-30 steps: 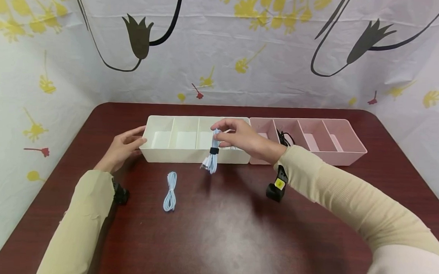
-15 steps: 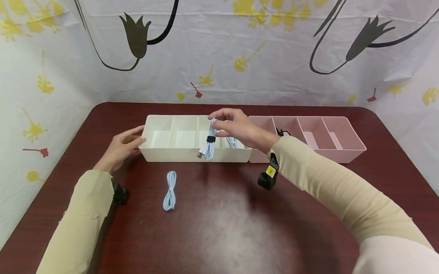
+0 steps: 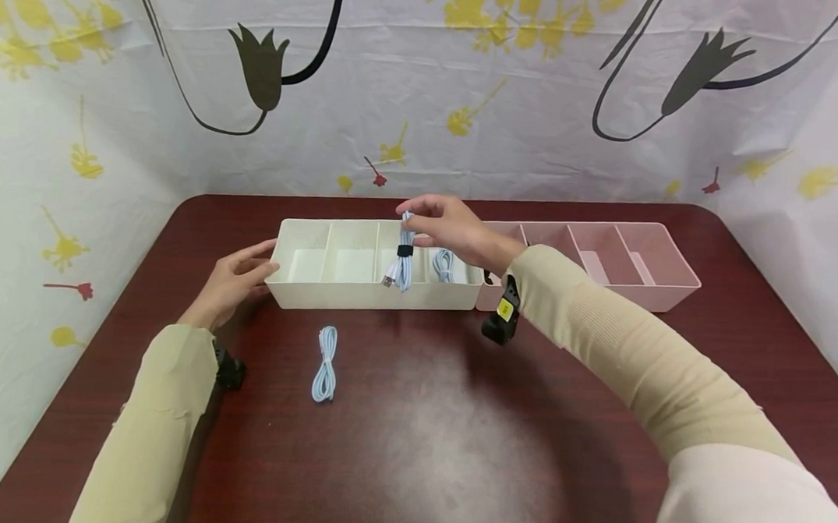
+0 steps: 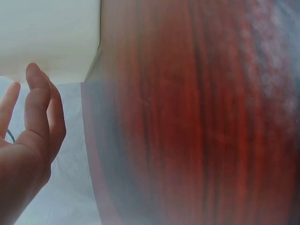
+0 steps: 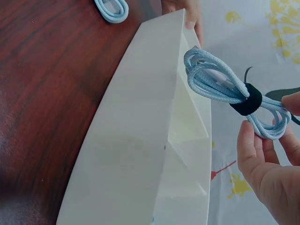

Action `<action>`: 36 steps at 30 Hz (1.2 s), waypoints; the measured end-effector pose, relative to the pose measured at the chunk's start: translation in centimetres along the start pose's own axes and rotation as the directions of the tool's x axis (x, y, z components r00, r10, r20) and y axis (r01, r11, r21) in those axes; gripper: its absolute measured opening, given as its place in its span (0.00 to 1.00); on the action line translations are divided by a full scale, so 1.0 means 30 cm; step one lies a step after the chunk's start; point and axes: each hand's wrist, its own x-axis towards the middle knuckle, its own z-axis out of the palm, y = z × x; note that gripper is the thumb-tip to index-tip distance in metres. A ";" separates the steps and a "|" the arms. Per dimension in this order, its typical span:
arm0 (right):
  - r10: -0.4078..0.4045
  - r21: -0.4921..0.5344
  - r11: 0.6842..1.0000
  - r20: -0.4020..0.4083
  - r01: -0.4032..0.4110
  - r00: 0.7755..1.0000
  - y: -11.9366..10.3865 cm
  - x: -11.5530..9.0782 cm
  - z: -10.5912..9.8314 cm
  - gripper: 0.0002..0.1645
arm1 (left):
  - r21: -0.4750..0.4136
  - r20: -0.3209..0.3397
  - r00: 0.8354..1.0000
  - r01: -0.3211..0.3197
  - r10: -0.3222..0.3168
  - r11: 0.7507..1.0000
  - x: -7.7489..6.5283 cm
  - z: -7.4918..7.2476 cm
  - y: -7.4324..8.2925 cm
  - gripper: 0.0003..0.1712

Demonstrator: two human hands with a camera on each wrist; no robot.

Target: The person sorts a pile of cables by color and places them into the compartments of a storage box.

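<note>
My right hand [image 3: 451, 230] pinches the upper end of a coiled light-blue USB cable [image 5: 213, 77], bound with a black strap. The cable hangs above the third compartment from the left of a white divided box [image 3: 333, 297], its plug end downward. Another light-blue coil [image 3: 444, 266] lies in the box's right-end compartment. At the box's left end, my left hand [image 3: 232, 281] rests with relaxed fingers against the wall; in the left wrist view its fingertips [image 4: 33, 72] are at the box's edge. A third light-blue cable coil [image 3: 325, 364] lies on the table in front of the box.
A pink divided box [image 3: 663, 295] stands end to end with the white one, on its right. My right forearm partly covers it. The dark red wooden table [image 3: 425, 449] has a patterned cloth [image 3: 371, 72] hanging behind it and at the sides.
My right hand has moved slightly away from me and left, carrying the cable from in front of the white box to above it. The coil in the right-end compartment has come into view. My left hand stays.
</note>
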 end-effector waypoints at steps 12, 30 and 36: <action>0.010 0.055 0.998 -0.019 -0.009 1.000 -0.004 0.044 -0.008 0.19 | 0.014 -0.003 1.000 0.002 -0.002 1.000 0.001 -0.001 0.000 0.36; 0.033 -0.007 0.999 -0.059 -0.034 0.998 0.047 0.080 0.000 0.19 | 0.002 0.006 1.000 0.001 -0.001 1.000 0.002 -0.002 0.003 0.36; 0.036 -0.040 0.998 -0.058 -0.038 0.998 0.060 0.091 0.010 0.21 | -0.001 0.003 1.000 0.008 -0.008 1.000 0.002 -0.002 0.005 0.36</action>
